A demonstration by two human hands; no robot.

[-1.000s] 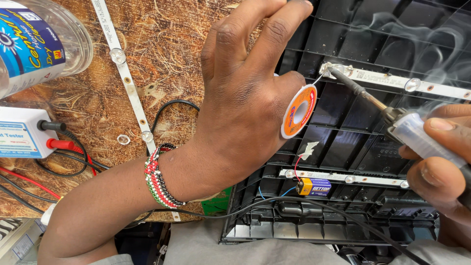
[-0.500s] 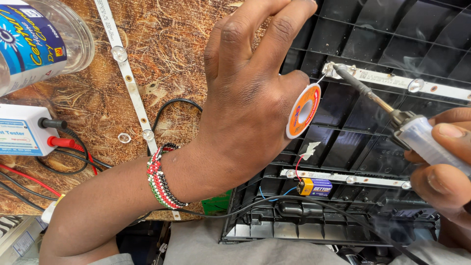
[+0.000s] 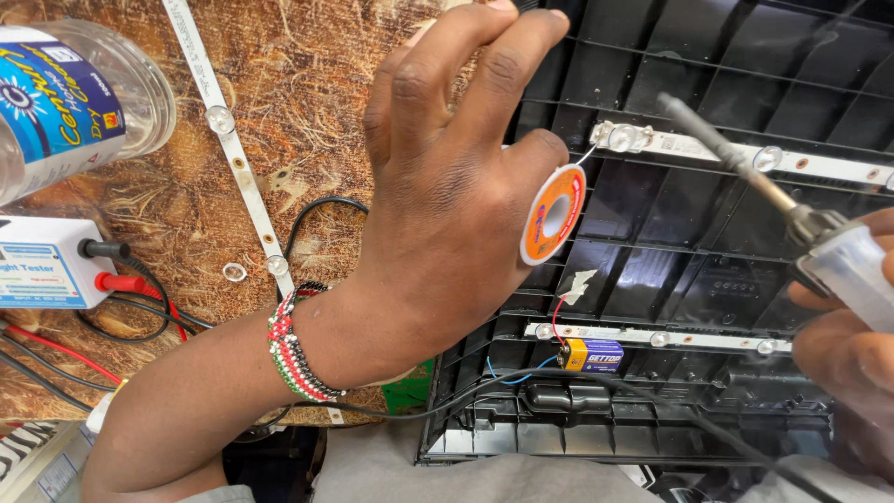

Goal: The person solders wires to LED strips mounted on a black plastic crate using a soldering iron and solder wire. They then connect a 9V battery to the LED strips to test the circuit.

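Orange solder spool (image 3: 553, 214) in left hand (image 3: 447, 186), soldering iron (image 3: 745, 172) right

Glossy black plastic panel (image 3: 708, 233); rough, seemingly wooden tabletop (image 3: 307, 112).

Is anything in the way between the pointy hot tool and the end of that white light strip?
Nothing visible. The soldering iron in the right hand hangs above the LED strip, tip near its left end. The solder wire from the spool in the left hand reaches there.
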